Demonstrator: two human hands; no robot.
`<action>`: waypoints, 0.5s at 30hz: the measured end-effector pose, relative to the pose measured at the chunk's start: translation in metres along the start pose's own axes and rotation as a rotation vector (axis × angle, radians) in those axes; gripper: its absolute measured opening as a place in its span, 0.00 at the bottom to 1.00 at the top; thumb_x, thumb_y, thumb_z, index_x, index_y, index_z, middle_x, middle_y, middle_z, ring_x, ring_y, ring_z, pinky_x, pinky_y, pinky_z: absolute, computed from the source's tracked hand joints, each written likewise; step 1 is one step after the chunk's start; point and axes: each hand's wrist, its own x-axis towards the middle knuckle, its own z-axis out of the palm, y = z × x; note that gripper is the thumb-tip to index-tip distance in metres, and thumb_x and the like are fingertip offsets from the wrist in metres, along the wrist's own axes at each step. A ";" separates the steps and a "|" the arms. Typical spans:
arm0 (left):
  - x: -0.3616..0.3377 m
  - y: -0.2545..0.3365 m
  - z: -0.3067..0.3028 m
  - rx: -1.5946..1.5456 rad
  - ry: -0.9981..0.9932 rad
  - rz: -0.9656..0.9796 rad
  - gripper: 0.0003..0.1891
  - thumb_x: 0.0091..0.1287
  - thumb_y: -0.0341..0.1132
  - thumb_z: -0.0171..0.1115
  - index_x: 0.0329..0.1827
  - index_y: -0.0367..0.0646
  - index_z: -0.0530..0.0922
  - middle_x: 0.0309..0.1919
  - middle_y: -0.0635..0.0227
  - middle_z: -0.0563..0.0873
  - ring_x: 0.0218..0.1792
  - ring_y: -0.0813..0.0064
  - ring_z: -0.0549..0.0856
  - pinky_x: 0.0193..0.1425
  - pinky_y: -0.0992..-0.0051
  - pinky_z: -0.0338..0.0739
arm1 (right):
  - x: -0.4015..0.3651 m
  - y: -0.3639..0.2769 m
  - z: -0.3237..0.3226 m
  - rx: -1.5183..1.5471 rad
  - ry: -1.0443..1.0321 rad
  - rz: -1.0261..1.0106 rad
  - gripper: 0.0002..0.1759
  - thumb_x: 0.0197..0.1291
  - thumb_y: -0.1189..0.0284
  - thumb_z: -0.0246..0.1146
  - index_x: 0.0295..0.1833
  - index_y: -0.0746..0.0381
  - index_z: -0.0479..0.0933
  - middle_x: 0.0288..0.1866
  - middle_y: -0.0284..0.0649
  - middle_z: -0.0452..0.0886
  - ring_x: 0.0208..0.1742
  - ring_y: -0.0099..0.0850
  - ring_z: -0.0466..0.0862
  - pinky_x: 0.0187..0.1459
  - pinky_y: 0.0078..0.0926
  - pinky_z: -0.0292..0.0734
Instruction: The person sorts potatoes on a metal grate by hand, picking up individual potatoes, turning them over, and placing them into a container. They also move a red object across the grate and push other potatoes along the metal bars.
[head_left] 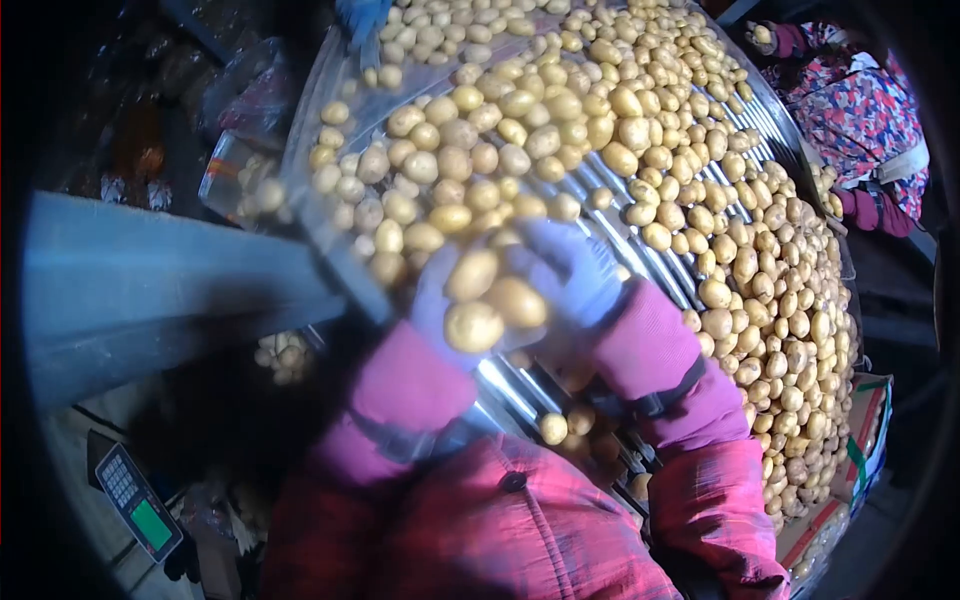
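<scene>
Both hands wear pale bluish gloves and are cupped close together above the sorting table. My left hand (432,300) curls around the left side of a small bunch of potatoes (474,327). From the right, my right hand (575,265) closes in on the same bunch, its fingers bent and blurred by motion. Which potato rests in which hand is partly hidden. Beneath and beyond them lies a thick spread of loose yellow potatoes (770,300) on shiny metal rollers (640,250). A few potatoes (553,428) sit on the rollers near my jacket.
A blue metal beam (180,290) juts in from the left beside the table rim. Below it is a digital scale (140,500) with a green display. Across the table on the right stands a co-worker (850,110). Boxes (865,440) stand at the right edge.
</scene>
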 end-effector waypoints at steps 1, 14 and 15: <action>-0.001 -0.003 0.001 0.229 0.030 0.090 0.24 0.67 0.42 0.52 0.64 0.44 0.64 0.54 0.60 0.74 0.45 0.64 0.81 0.44 0.66 0.79 | 0.002 0.004 -0.005 -0.048 -0.033 -0.009 0.21 0.61 0.54 0.57 0.53 0.56 0.75 0.42 0.48 0.80 0.46 0.45 0.80 0.49 0.38 0.73; -0.010 0.000 -0.012 1.146 0.152 0.243 0.36 0.61 0.59 0.47 0.67 0.43 0.61 0.58 0.56 0.71 0.58 0.55 0.73 0.66 0.53 0.63 | 0.122 0.102 -0.009 -0.425 0.143 0.281 0.17 0.56 0.58 0.57 0.49 0.54 0.76 0.49 0.50 0.78 0.48 0.48 0.80 0.50 0.41 0.75; -0.008 -0.012 -0.003 1.123 0.144 0.261 0.30 0.67 0.54 0.41 0.63 0.41 0.65 0.48 0.59 0.76 0.48 0.62 0.77 0.55 0.62 0.69 | 0.125 0.138 -0.012 -0.010 0.132 0.295 0.16 0.56 0.59 0.59 0.44 0.59 0.77 0.40 0.46 0.82 0.42 0.42 0.83 0.45 0.35 0.78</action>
